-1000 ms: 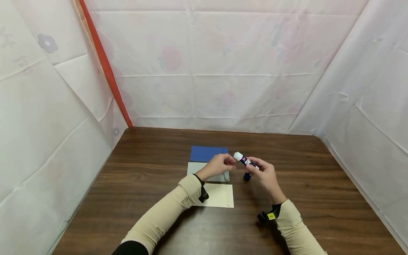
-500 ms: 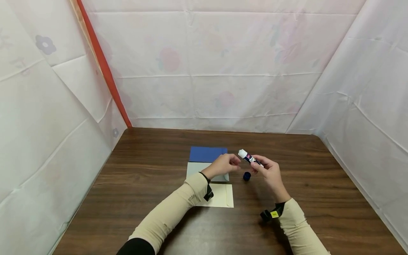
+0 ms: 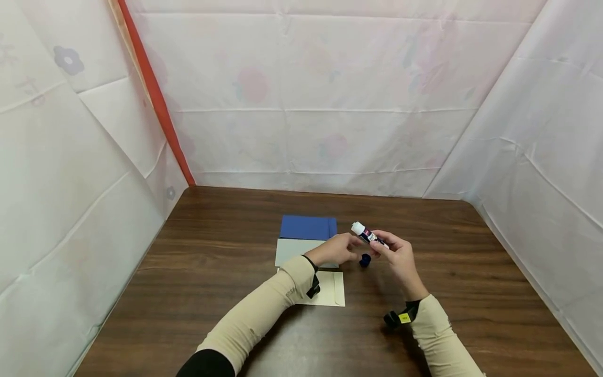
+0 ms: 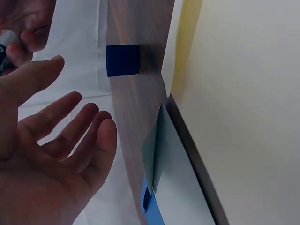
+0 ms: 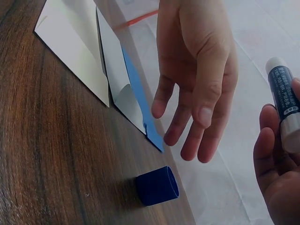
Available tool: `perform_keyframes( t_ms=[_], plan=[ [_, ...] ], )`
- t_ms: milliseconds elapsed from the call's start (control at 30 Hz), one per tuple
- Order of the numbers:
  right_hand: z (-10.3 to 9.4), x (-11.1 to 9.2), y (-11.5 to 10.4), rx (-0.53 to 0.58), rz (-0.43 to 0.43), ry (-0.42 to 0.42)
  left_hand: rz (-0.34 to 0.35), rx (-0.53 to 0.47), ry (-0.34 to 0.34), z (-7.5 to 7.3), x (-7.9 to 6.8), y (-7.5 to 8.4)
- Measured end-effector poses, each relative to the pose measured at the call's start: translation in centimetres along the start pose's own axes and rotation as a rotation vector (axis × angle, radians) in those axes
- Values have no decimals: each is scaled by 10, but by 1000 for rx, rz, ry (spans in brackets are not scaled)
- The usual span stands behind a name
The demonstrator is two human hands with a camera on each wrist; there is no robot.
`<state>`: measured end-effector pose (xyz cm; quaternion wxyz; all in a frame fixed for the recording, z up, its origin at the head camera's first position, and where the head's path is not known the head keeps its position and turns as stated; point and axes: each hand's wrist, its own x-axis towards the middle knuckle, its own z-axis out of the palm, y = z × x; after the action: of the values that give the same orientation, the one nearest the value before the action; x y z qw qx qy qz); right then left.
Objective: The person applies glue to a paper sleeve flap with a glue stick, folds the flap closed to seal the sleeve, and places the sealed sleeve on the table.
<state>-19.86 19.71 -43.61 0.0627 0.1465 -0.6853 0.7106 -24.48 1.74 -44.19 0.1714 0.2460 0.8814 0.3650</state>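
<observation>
My right hand point(image 3: 397, 260) holds a glue stick point(image 3: 361, 231), dark with a white end, tilted up toward the left above the table. Its dark blue cap point(image 3: 365, 260) stands apart on the wood, just right of the envelopes. Close beside that cap is my left hand point(image 3: 335, 250), its fingers loosely bent and nothing between them; the left wrist view shows the palm point(image 4: 51, 159) and the cap point(image 4: 123, 60) beyond the fingertips. Three envelopes lie in a column: blue point(image 3: 305, 227) at the back, grey-green point(image 3: 289, 252) in the middle, partly under my left hand, and cream point(image 3: 330, 289) in front.
The brown wooden table point(image 3: 188, 293) is bounded by white printed sheets point(image 3: 301, 104) at the back and both sides. A red strip point(image 3: 155, 99) runs down the back left corner. In the right wrist view the flap point(image 5: 130, 103) of the grey-green envelope stands slightly raised.
My right hand has lifted the glue stick slightly right, away from my left hand, uncovering the cap. My left hand has moved right and then down toward the cap.
</observation>
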Motion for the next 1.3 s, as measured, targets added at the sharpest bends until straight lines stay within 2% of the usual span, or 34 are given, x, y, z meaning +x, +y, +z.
perform_keyframes(
  t_ms=[100, 300, 500, 667, 900, 1100, 1300],
  plan=[
    [-1, -1, 1, -8, -1, 0, 7, -6, -26, 4, 0, 1],
    [-2, -2, 3, -20, 4, 3, 116, 66, -64, 9, 1, 2],
    [-3, -2, 3, -25, 17, 1, 113, 136, -85, 14, 0, 3],
    [-3, -3, 5, -32, 17, -9, 145, 170, -108, 17, 0, 1],
    [-2, -4, 6, -18, 20, -15, 135, 223, -147, 19, -1, -2],
    [-2, -4, 6, -38, 17, -13, 156, 147, -119, 19, 1, -3],
    [-2, -4, 7, -35, 19, -14, 100, 80, -88, 18, 0, -2]
  ],
)
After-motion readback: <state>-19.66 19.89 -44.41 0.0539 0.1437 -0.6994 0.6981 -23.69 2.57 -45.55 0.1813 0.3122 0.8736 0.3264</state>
